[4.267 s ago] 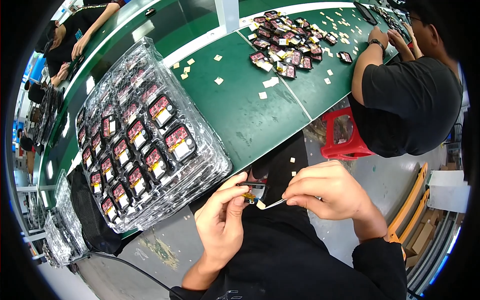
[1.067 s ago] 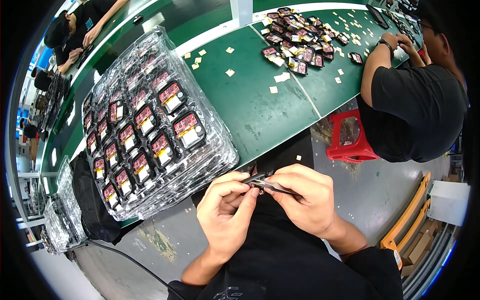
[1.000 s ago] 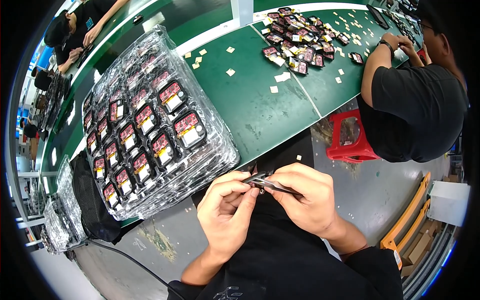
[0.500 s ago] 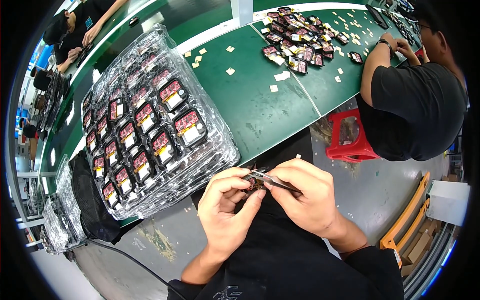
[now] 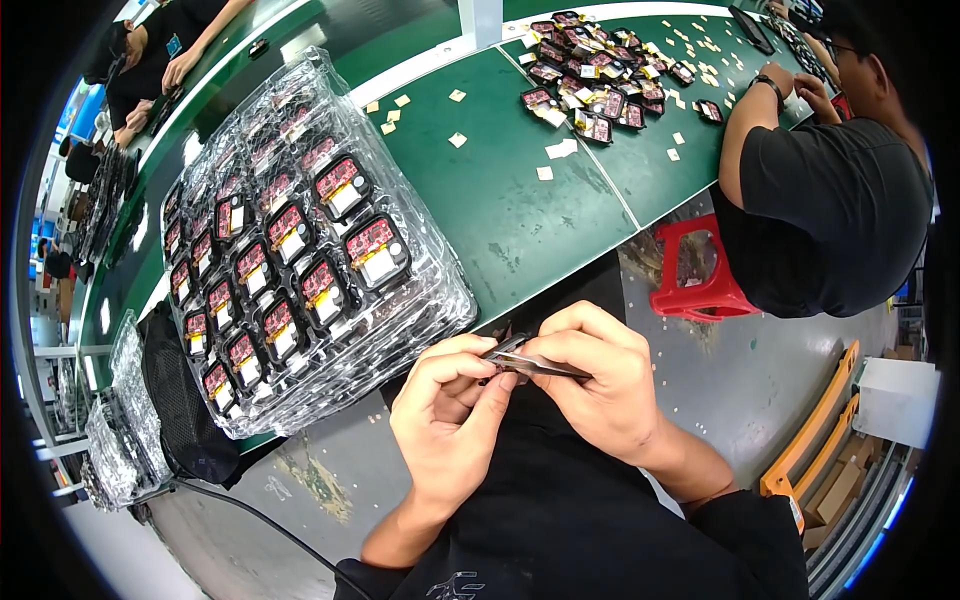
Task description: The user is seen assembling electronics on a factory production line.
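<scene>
In front of my body, off the table's near edge, my left hand [image 5: 447, 405] pinches a small black electronic device [image 5: 508, 345] between thumb and fingers. My right hand [image 5: 600, 375] is closed round a pair of metal tweezers [image 5: 548, 367], whose tips reach to the device. The fingers hide most of the device, which is tilted with its dark edge showing. Left of my hands, a clear plastic tray stack [image 5: 440, 290] lies on the green table. Rows of black cases [image 5: 376, 252] with red circuit boards and white, yellow-taped parts sit in its top tray.
On the green table [image 5: 500, 220], a heap of similar cases [image 5: 590, 75] lies at the far right among scattered cream tabs [image 5: 457, 140]. A co-worker [image 5: 830, 210] sits to the right by a red stool [image 5: 695, 270]. Another person [image 5: 170, 50] works at far left. A black bag [image 5: 190, 400] hangs beside the trays.
The device has been tilted so its red inside no longer shows. My right hand and the tweezers have shifted slightly left, still against it.
</scene>
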The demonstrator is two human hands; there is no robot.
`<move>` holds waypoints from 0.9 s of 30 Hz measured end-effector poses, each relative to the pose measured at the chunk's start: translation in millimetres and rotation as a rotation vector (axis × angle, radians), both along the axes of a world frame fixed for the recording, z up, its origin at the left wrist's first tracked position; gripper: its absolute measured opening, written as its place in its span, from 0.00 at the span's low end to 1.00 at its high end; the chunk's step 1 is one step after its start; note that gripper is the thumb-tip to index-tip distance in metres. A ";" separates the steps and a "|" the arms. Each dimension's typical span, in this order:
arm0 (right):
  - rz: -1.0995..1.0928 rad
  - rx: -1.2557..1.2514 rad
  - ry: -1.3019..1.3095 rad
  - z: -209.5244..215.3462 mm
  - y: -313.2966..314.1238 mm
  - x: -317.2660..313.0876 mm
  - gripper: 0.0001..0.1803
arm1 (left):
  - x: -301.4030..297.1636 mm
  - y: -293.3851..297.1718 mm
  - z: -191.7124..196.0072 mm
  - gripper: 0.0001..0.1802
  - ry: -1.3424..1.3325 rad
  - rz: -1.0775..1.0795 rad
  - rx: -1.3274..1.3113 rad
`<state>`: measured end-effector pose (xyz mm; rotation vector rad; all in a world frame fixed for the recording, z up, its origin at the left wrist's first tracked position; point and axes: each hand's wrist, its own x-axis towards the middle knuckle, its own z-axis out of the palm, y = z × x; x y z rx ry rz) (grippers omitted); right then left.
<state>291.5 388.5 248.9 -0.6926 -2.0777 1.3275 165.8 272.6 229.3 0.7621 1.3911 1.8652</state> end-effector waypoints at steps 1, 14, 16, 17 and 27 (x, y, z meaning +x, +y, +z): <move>-0.005 -0.013 -0.008 -0.5 -0.5 -1.6 0.10 | -0.5 -0.6 -0.4 0.14 -0.027 -0.010 0.021; -0.006 -0.060 -0.074 5.5 -3.9 -3.9 0.11 | 7.8 -3.4 2.7 0.13 0.176 -0.023 -0.056; 0.004 -0.118 -0.048 0.9 -2.8 -4.1 0.11 | 6.3 -2.1 1.1 0.13 0.153 -0.020 -0.051; 0.014 -0.183 -0.027 -0.2 -1.4 -4.4 0.11 | 5.3 -1.7 -0.4 0.13 0.126 -0.020 -0.052; 0.061 -0.002 -0.074 10.8 10.7 -9.9 0.10 | 6.8 1.3 1.1 0.15 0.087 0.046 0.033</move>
